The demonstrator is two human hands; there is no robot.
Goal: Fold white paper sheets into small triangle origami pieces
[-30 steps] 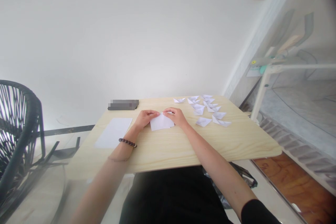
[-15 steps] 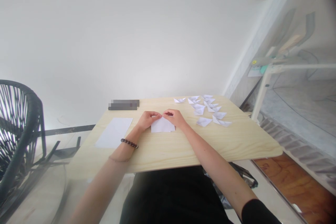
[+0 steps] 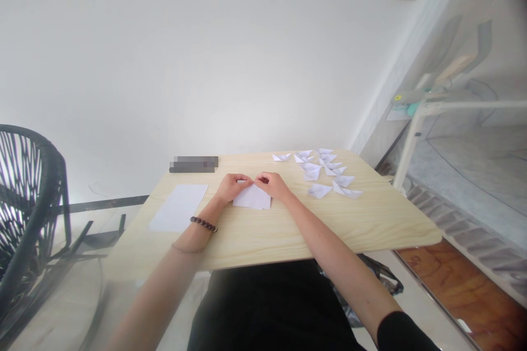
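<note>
A small white folded sheet of paper [image 3: 252, 197] is between my hands, just above or on the table; I cannot tell which. My left hand [image 3: 231, 187] pinches its upper edge from the left. From the right, my right hand [image 3: 272, 184] pinches the same edge, with the two sets of fingertips almost meeting. The fingers cover the top corners of the paper. To the right lie several folded white paper boats [image 3: 320, 191] in loose rows. Left of my left hand, white paper [image 3: 178, 207] lies flat on the table.
The pale wooden table [image 3: 349, 225] stands against a white wall. At its back left lies a dark, partly blurred box-like object [image 3: 193, 164]. A dark woven chair [image 3: 37, 203] is at the left, and a white metal frame [image 3: 411, 142] stands at the right.
The folded paper has shifted slightly left and its lower edges now line up more closely. Both hands keep their pinch in nearly the same place.
</note>
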